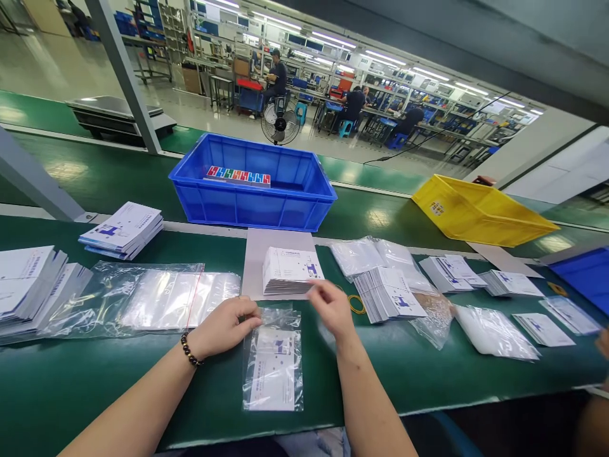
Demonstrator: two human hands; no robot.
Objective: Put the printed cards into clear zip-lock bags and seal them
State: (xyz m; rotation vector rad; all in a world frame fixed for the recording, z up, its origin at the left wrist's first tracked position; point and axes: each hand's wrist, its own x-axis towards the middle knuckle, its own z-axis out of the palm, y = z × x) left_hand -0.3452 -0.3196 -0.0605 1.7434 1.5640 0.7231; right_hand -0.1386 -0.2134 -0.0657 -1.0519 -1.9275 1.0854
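A clear plastic bag (273, 400) lies flat on the green bench in front of me, with a white printed booklet (272, 371) inside it. My left hand (228, 327) has its thumb and fingers pinched at the bag's upper left corner. To the right of the bag, my right hand (332, 309) is raised with fingers curled together; whether anything is between them cannot be made out. Just beyond it stands a stack of booklets (288, 270) on a grey card sheet (254, 254). Left of my left hand lies a pile of empty clear bags (162, 301).
Booklet stacks (23, 279) stand at left, with another stack (387, 295) beside yellow rubber bands (356, 304). Behind are a blue crate (252, 206) and a tilted yellow crate (466, 212). More bags (495, 333) lie at right, where another person's hand (603, 346) shows.
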